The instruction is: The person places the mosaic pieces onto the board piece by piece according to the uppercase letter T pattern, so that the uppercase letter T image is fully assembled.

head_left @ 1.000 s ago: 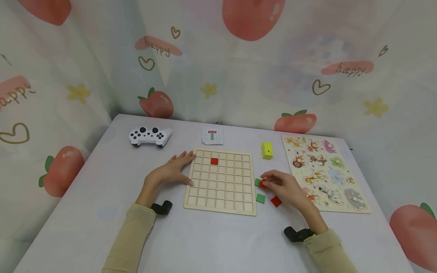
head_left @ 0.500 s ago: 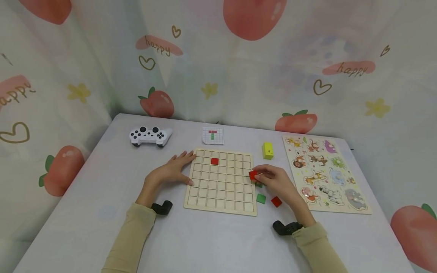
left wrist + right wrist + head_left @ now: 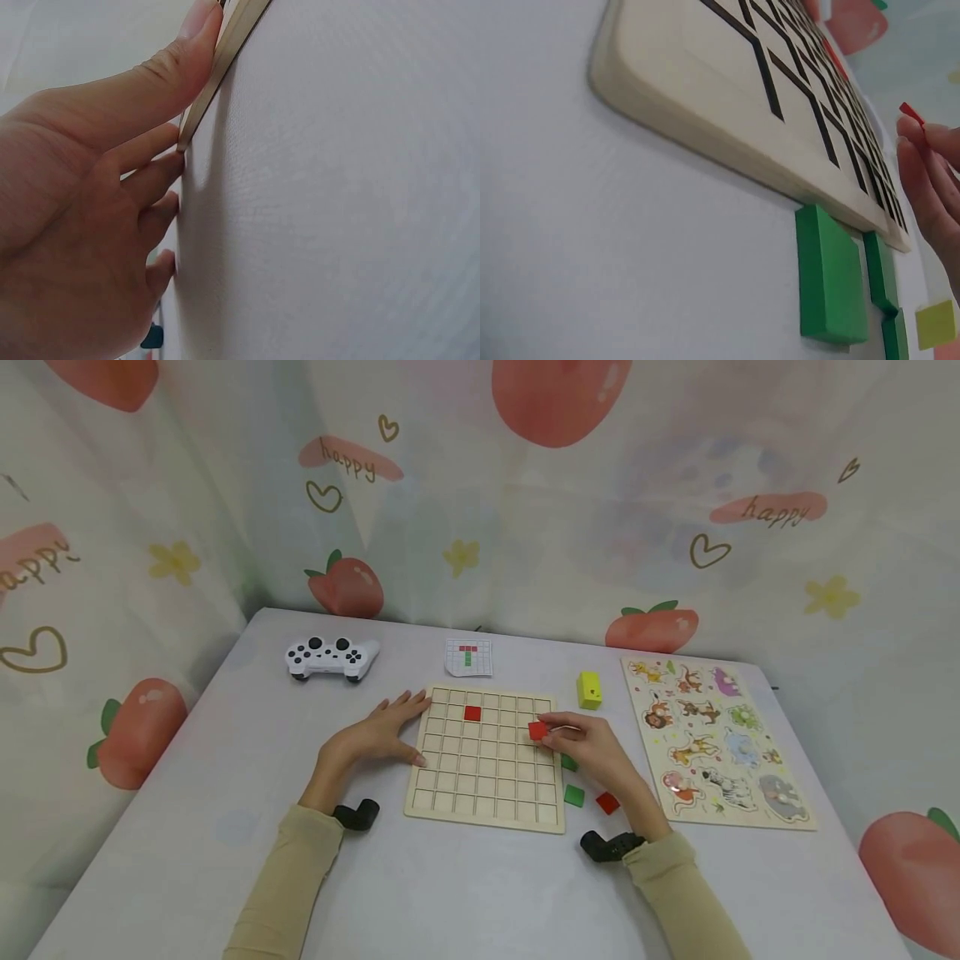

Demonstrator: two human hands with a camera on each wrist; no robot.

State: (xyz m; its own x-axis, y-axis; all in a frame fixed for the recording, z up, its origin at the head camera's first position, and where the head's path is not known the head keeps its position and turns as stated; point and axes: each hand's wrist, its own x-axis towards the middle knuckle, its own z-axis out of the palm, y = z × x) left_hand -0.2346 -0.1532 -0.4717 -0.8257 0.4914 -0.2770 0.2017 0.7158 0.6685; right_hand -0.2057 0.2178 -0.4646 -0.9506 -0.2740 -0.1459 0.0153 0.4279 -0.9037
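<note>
A wooden grid board [image 3: 485,777] lies mid-table, with one red square tile [image 3: 472,713] in a cell of its second row. My left hand [image 3: 375,733] rests at the board's left edge, fingers spread; in the left wrist view the thumb [image 3: 196,52] touches the board's side. Over the board's right part, my right hand [image 3: 588,745] pinches another red tile [image 3: 537,731] between thumb and fingertips. The right wrist view shows that tile edge-on, above the board. Green tiles [image 3: 574,796] and a further red tile [image 3: 607,802] lie beside the board's right edge.
Behind the board lies a paper card [image 3: 468,658] with a red and green T pattern. A white game controller [image 3: 332,658] is at back left. To the right are a yellow block [image 3: 589,690] and an animal puzzle board [image 3: 716,752].
My right hand has carried the red tile from beside the green tiles leftward and away from me, over the board. The left hand stays put.
</note>
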